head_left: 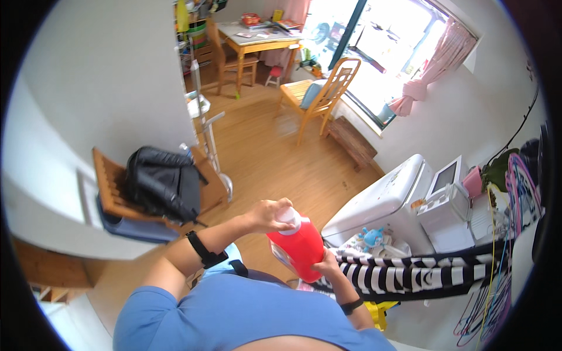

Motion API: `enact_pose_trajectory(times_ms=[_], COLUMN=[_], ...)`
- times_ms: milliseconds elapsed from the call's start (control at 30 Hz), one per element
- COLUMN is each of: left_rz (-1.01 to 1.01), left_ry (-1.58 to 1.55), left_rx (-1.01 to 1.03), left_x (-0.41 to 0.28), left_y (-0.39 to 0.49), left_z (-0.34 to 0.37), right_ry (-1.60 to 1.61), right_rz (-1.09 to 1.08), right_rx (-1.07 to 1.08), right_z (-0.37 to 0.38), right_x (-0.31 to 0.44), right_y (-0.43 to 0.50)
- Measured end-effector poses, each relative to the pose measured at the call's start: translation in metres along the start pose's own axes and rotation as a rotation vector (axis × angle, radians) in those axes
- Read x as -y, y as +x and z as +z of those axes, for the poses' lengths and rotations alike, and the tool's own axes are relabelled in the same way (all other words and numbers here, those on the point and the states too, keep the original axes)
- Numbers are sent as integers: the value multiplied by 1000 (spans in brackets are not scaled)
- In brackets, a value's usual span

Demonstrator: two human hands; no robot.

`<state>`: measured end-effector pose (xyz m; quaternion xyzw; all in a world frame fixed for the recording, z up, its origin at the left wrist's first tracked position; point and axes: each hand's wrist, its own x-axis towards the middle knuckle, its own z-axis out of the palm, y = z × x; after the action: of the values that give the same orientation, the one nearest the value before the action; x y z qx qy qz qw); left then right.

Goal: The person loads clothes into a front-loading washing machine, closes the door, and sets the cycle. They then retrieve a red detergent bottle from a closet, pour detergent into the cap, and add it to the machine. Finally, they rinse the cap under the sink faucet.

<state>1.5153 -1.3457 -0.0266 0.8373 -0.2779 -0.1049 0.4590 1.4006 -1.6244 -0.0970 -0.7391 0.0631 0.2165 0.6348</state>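
Note:
A red plastic bottle (303, 250) with a white cap (287, 218) is held tilted in front of my chest. My left hand (265, 216) grips the cap, thumb and fingers on either side of it. Lower down, my right hand (328, 263) holds the bottle near its base. Part of a label shows along the bottle's left side. Both forearms wear black straps. Just beyond my right hand hangs a black-and-white striped cloth (395, 274).
A black backpack (164, 184) rests on a wooden chair (109, 175) to the left. At right are a white refrigerator (373, 197), a blue plush toy (373, 238) and several hangers (478, 311). Farther off stand a slatted chair (325, 96), a low wooden bench (351, 142) and a desk (226, 33).

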Motion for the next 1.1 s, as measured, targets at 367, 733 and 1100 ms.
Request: enact_pose_trajectory(times_ms=[367, 733, 1100], left_rz=[438, 562, 681], left_ry=[56, 83, 163], left_rx=[208, 308, 232], left_x=[2, -8, -18], left_y=[342, 714, 1080], left_z=[-59, -56, -88], right_ry=[221, 273, 271], right_rz=[-122, -130, -279], right_rx=[-566, -775, -779], right_z=[-109, -345, -615], right_x=[92, 199, 299], right_y=[181, 389, 630])
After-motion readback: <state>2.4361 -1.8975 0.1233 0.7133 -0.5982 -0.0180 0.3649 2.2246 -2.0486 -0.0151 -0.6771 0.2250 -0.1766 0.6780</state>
